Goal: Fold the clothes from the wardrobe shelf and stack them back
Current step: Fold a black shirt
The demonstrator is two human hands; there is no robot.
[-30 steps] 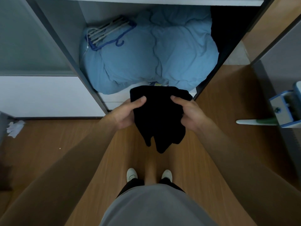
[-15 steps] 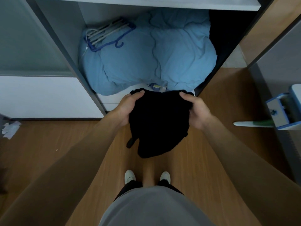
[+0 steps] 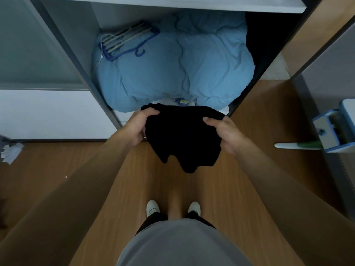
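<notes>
Gripping the top edge of the garment (image 3: 182,135), the left hand (image 3: 134,127) pinches its 10 o'clock corner and the right hand (image 3: 224,133) its 2 o'clock corner, fingers curled round the cloth. The garment hangs in the air above the floor (image 3: 123,189), just in front of the wardrobe (image 3: 76,54), with the duvet (image 3: 172,70) at its 12 o'clock. It looks light, soft and limp: the lower edge droops in uneven lobes at 6 o'clock. The corners seem the right hold; unsupported cloth will likely sag and bunch, so a fold needs it kept taut
</notes>
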